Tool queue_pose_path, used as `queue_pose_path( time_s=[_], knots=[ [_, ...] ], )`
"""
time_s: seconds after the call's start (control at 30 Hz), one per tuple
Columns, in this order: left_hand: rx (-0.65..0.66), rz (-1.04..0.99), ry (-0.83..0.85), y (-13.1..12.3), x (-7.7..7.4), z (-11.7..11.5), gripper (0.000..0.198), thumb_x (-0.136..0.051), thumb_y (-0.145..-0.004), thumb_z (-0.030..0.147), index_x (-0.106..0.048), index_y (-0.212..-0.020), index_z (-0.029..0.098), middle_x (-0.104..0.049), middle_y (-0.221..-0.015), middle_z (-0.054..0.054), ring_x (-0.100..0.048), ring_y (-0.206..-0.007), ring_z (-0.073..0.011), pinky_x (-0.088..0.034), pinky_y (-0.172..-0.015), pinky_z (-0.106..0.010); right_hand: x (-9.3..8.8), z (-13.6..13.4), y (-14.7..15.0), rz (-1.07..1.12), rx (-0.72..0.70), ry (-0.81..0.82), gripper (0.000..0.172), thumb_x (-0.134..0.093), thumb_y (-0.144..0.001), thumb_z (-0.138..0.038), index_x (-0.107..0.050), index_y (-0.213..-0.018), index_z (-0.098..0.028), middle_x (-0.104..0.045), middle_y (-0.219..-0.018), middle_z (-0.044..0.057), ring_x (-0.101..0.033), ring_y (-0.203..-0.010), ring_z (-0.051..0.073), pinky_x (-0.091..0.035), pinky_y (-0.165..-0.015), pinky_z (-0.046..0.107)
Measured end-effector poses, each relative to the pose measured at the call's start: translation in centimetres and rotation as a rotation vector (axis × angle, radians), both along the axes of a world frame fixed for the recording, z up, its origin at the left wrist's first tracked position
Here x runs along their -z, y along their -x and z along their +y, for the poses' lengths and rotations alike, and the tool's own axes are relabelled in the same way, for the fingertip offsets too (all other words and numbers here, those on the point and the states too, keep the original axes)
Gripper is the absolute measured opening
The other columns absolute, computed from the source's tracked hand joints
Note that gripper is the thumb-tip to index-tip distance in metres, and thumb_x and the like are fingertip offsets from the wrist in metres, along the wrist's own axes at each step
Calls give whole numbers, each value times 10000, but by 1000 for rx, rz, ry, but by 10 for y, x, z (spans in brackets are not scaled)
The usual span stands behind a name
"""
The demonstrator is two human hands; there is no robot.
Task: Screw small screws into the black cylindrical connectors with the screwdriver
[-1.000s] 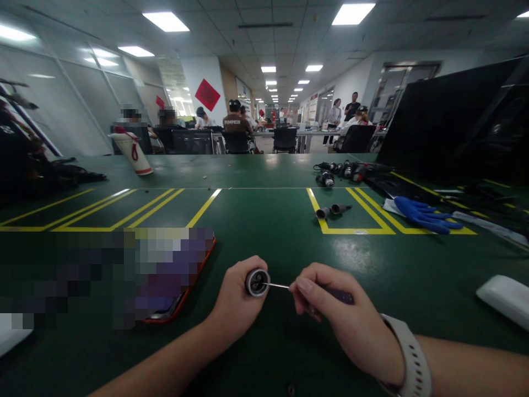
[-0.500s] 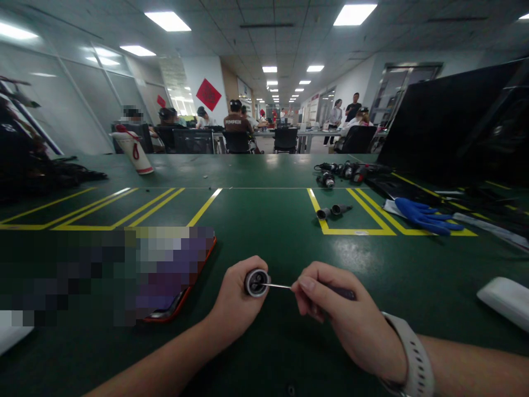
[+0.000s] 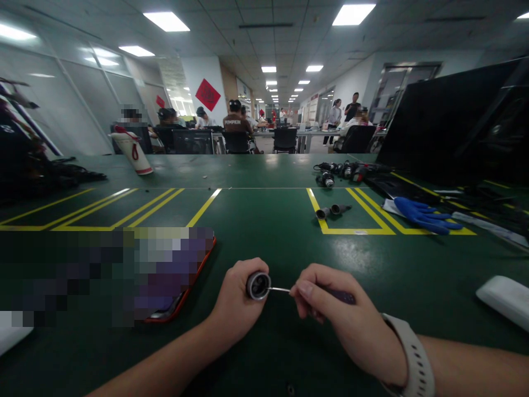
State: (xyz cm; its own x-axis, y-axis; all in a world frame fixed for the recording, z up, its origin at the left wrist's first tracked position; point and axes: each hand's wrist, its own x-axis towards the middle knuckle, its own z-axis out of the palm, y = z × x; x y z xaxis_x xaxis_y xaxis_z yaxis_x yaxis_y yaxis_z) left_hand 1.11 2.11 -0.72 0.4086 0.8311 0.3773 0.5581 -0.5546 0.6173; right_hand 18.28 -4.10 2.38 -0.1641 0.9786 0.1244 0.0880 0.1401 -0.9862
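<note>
My left hand is closed around a round dark-grey connector, its open end turned towards me and the inside in shadow. In my right hand, which wears a pale wrist strap, a screwdriver is pinched by its dark handle between thumb and fingers. Its thin metal shaft points left and reaches the connector's right rim; whether the tip sits inside or only against the rim I cannot tell. Two similar grey connectors lie farther off, across a yellow-taped corner.
A phone-like device with a red edge lies left on the green table. Blue gloves and a white object lie right. Black cabled parts, a dark screen and a tilted cup stand farther back. People sit beyond.
The screwdriver's shaft, which reached into the connector's middle, now shows only up to its right rim. The connector has turned slightly in my left hand. My right hand has barely moved.
</note>
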Motion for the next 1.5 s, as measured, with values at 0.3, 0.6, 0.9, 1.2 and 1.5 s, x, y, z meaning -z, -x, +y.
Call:
queue_pose_path(
  time_s=[0.3, 0.6, 0.9, 1.2, 1.5],
  knots=[
    [53, -92, 56, 0, -2, 1, 111, -500, -681, 114, -456, -607, 184, -436, -560, 47, -428, -518, -114, -326, -508, -231, 11, 1, 1, 141, -23, 59, 244, -532, -849, -353, -574, -702, -164, -544, -608, -16, -455, -543, 96, -347, -499, 225],
    [80, -88, 73, -1, -2, 2, 111, -502, -679, 111, -457, -610, 185, -447, -564, 45, -432, -527, -115, -330, -512, -229, -7, -2, 0, -112, 20, -104, 277, -482, -854, -324, -578, -655, -158, -520, -603, -8, -479, -582, 118, -366, -551, 251],
    [50, -60, 76, 0, 0, 1, 109, -500, -670, 111, -457, -604, 187, -459, -571, 37, -444, -548, -129, -328, -524, -238, 2, 5, 1, 69, -10, 78, 256, -523, -835, -357, -581, -688, -155, -515, -575, -17, -444, -538, 104, -330, -491, 226],
    [51, -96, 104, 1, -3, 1, 122, -509, -670, 109, -459, -594, 190, -457, -555, 44, -447, -543, -125, -335, -520, -232, 5, 6, 2, 214, -26, 134, 251, -549, -830, -373, -580, -712, -153, -517, -577, -19, -417, -512, 92, -313, -480, 218],
    [24, 2, 20, 0, -1, 1, 108, -490, -645, 95, -462, -595, 187, -498, -573, 22, -474, -572, -148, -342, -552, -256, -10, 0, -1, -110, -2, -50, 289, -501, -851, -334, -581, -634, -161, -514, -586, -13, -460, -569, 112, -347, -537, 242]
  ],
)
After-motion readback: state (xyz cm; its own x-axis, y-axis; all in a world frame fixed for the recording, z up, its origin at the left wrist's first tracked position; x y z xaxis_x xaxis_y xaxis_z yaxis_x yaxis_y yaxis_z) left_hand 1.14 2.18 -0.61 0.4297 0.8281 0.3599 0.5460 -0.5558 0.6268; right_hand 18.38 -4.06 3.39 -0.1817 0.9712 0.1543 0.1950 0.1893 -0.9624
